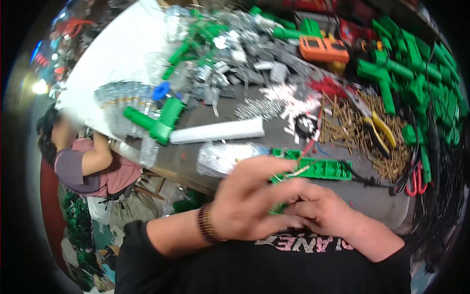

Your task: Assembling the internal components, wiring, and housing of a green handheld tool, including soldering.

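Observation:
My left hand (249,201), with a dark beaded bracelet on its wrist, is smeared by motion in front of my chest. Its fingers curve toward my right hand (325,206), whose fingers are bent together in a pinch; what they hold is hidden. A bit of green plastic (279,208) shows between the two hands. Just beyond them a long green plastic housing half (330,169) lies open side up on the table. A pale thin wire (299,170) crosses it near my left fingertips, and a black cable (369,181) runs off its right end.
Left of the housing are a clear plastic bag (227,158) and a white bar (218,131). Brass-coloured pins (352,122), yellow-handled pliers (379,132) and green housings (416,68) fill the right. An orange meter (323,49) stands behind. Another person (93,161) sits at left.

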`<state>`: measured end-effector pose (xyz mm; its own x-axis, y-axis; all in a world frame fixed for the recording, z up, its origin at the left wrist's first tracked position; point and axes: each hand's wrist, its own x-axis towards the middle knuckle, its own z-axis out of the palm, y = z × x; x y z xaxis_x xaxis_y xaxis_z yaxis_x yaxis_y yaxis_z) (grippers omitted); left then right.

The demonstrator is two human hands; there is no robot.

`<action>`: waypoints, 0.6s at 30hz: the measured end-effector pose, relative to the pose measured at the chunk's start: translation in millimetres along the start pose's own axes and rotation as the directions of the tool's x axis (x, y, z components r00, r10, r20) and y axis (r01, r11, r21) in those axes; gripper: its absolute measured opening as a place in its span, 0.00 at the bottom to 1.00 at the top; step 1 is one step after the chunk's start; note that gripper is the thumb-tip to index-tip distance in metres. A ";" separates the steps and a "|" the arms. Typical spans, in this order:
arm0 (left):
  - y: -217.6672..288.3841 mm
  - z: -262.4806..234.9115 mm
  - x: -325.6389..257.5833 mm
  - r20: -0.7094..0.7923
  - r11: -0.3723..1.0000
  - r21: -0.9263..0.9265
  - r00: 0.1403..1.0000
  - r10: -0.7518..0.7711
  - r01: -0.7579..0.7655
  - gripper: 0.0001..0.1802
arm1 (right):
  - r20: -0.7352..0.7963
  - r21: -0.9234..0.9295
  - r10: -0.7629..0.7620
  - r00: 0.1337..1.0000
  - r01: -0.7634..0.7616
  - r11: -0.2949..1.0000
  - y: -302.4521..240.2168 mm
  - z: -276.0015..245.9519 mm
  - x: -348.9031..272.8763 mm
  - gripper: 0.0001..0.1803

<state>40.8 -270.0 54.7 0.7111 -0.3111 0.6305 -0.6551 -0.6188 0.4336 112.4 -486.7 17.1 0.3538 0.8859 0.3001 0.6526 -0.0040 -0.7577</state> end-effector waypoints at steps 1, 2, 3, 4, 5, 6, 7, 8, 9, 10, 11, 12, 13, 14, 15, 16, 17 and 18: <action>1.0 9.1 16.1 0.026 0.998 0.001 0.998 0.056 -0.056 0.38 | -0.017 0.005 0.015 1.000 -0.015 1.000 -0.2 0.5 0.5 0.13; 1.2 19.9 30.0 0.053 0.993 -0.010 0.992 0.117 -0.117 0.41 | -0.038 0.004 0.041 0.998 -0.040 0.999 -0.3 0.8 -2.7 0.16; -0.2 32.1 31.7 0.137 0.996 0.005 0.987 0.083 -0.084 0.44 | -0.023 0.119 0.150 0.988 -0.146 0.982 8.2 6.7 -12.7 0.21; -4.0 42.3 28.3 0.215 0.999 0.017 0.976 0.047 -0.052 0.48 | -0.040 0.017 0.059 0.997 -0.058 0.998 9.2 6.0 -12.9 0.21; -7.6 45.0 27.1 0.216 0.997 -0.075 0.976 -0.008 0.025 0.49 | -0.037 0.115 0.156 0.987 -0.150 0.982 6.1 7.8 -12.7 0.20; -11.4 47.1 28.6 0.206 0.997 -0.067 0.978 -0.010 0.024 0.49 | -0.024 0.215 0.254 0.967 -0.243 0.946 4.7 7.3 -10.5 0.18; -12.2 45.8 28.5 0.257 1.000 0.015 0.967 0.000 -0.004 0.48 | -0.025 0.215 0.252 0.968 -0.241 0.947 4.6 6.8 -8.5 0.18; -13.1 45.6 28.3 0.309 0.995 0.095 0.951 0.003 -0.034 0.47 | 0.004 0.187 0.186 0.983 -0.183 0.965 5.9 4.9 -7.2 0.17; -14.8 47.4 26.4 0.327 0.985 0.163 0.945 0.006 -0.063 0.47 | 0.034 0.162 0.121 0.992 -0.125 0.979 6.8 4.3 -6.0 0.16; -16.9 47.7 28.1 0.331 0.986 0.159 0.944 0.002 -0.058 0.47 | 0.036 0.167 0.126 0.991 -0.130 0.977 9.6 2.5 -4.9 0.16; -18.1 47.1 29.8 0.342 0.982 0.174 0.940 0.004 -0.067 0.48 | 0.044 0.133 0.105 0.993 -0.110 0.985 12.1 1.3 -4.1 0.17; -18.8 46.2 31.3 0.353 0.979 0.190 0.936 0.006 -0.078 0.49 | 0.053 0.098 0.085 0.995 -0.090 0.991 14.4 0.5 -3.3 0.19; -18.7 45.4 33.8 0.357 0.980 0.183 0.934 0.005 -0.075 0.49 | 0.053 0.103 0.092 0.994 -0.097 0.990 15.9 -0.4 -2.7 0.19; -18.4 43.8 36.8 0.362 0.985 0.167 0.932 -0.019 -0.045 0.50 | 0.046 0.107 0.063 0.997 -0.068 0.992 17.1 -0.7 -1.5 0.19; -18.3 42.8 38.1 0.367 0.988 0.153 0.929 -0.042 -0.016 0.50 | 0.037 0.108 0.033 0.999 -0.037 0.993 17.8 -0.4 -1.0 0.19; -18.5 42.8 38.7 0.367 0.989 0.149 0.929 -0.039 -0.018 0.50 | 0.036 0.106 0.036 0.999 -0.040 0.994 20.5 0.6 -1.4 0.19; -18.2 42.6 38.6 0.373 0.989 0.147 0.927 -0.032 -0.025 0.50 | 0.037 0.124 0.010 0.999 -0.015 0.992 24.2 2.8 -2.3 0.19; -17.8 42.4 38.3 0.378 0.989 0.146 0.926 -0.025 -0.033 0.51 | 0.038 0.141 -0.018 0.999 0.012 0.990 25.5 3.5 -2.9 0.19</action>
<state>90.5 -301.5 43.9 0.7710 -0.5450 0.3294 -0.6339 -0.7069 0.3139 125.7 -487.7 -5.1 0.3165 0.9028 0.2910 0.5559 0.0721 -0.8281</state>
